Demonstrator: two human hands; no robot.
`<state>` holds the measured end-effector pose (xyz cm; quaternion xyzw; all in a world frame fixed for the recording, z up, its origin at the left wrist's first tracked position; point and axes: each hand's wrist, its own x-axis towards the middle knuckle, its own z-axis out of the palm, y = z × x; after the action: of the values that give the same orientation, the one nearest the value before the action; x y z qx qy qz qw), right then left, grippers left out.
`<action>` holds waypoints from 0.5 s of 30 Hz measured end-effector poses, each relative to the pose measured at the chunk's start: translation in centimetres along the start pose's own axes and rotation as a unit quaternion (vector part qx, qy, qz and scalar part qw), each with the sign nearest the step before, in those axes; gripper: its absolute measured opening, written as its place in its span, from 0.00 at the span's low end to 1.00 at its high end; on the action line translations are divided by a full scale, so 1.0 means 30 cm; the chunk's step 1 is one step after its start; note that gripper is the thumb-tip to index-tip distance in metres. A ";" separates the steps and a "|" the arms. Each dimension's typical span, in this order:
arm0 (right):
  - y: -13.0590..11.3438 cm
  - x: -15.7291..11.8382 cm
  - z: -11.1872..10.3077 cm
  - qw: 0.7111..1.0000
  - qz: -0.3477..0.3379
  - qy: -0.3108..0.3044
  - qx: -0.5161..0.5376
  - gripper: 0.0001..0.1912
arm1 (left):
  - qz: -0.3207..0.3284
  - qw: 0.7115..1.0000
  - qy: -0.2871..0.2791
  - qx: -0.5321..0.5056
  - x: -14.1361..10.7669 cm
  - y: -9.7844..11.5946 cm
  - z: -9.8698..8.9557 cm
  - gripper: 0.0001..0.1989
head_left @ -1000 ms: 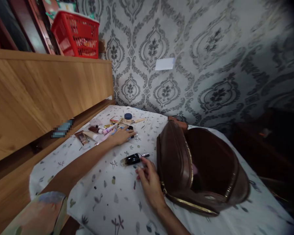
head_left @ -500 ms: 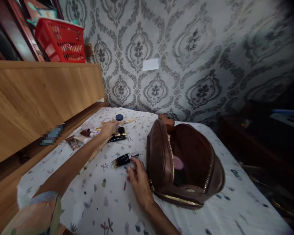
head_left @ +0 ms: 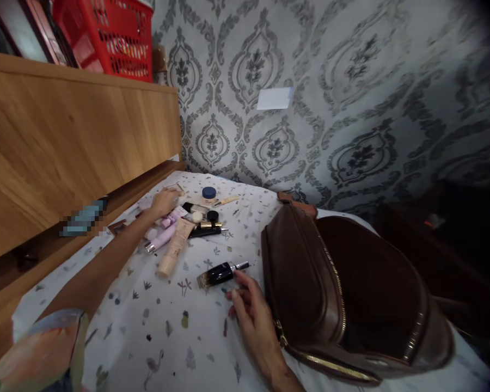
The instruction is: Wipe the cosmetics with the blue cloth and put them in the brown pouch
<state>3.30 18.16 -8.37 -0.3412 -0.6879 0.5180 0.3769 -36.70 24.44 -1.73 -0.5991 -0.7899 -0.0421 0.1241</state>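
At the far left of the cloth-covered surface, my left hand (head_left: 166, 202) rests over a cluster of cosmetics, fingers partly bent beside a thin gold-edged item (head_left: 181, 188). Its fingertips are small and partly hidden. Around it lie a beige squeeze tube (head_left: 176, 246), a lilac tube (head_left: 161, 239), a black cosmetic tube (head_left: 204, 231), a round black-lidded piece (head_left: 213, 216) and a blue-lidded jar (head_left: 208, 194). My right hand (head_left: 253, 313) lies with loose fingers apart, close to a dark glass bottle with a silver end (head_left: 218, 274). Whether the index finger touches it, I cannot tell.
A brown leather bag (head_left: 300, 277) stands unzipped, right of my right hand. On the left runs a wooden cabinet (head_left: 81, 125) with a red basket (head_left: 124, 41) on top. A beige stick (head_left: 227, 200) lies near the patterned wall (head_left: 261, 54).
My left hand has shifted left across the cosmetics, uncovering the beige tube and items near it. My right hand stays beside the dark bottle. The view has moved closer and tipped down.
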 end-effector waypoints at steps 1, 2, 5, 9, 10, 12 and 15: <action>0.001 0.000 0.001 1.000 0.002 0.001 -0.001 0.24 | 0.022 1.000 -0.006 -0.004 0.002 0.026 0.005 0.19; 0.001 0.000 0.001 1.000 0.004 0.000 -0.002 0.24 | 0.052 0.998 -0.019 -0.009 0.008 0.057 0.012 0.20; 0.001 -0.002 0.001 1.000 0.019 -0.008 -0.007 0.25 | 0.127 0.989 -0.072 -0.015 0.041 0.142 0.032 0.27; -0.007 -0.004 -0.002 0.999 0.027 -0.018 -0.015 0.25 | 0.157 0.983 -0.100 0.004 0.076 0.149 0.021 0.28; -0.010 -0.005 -0.003 0.999 0.025 -0.019 -0.014 0.25 | 0.160 0.982 -0.102 0.012 0.080 0.133 0.011 0.26; -0.016 -0.005 -0.003 1.000 0.018 -0.019 -0.008 0.24 | 0.166 0.980 -0.108 0.027 0.086 0.099 -0.008 0.24; -0.021 -0.004 -0.002 1.000 0.011 -0.021 0.005 0.23 | 0.169 0.977 -0.120 0.049 0.098 0.072 -0.025 0.23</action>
<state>3.37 17.94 -7.76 -0.3359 -0.6895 0.5324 0.3581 -35.25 27.63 -0.47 -0.7180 -0.6873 0.0902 0.0629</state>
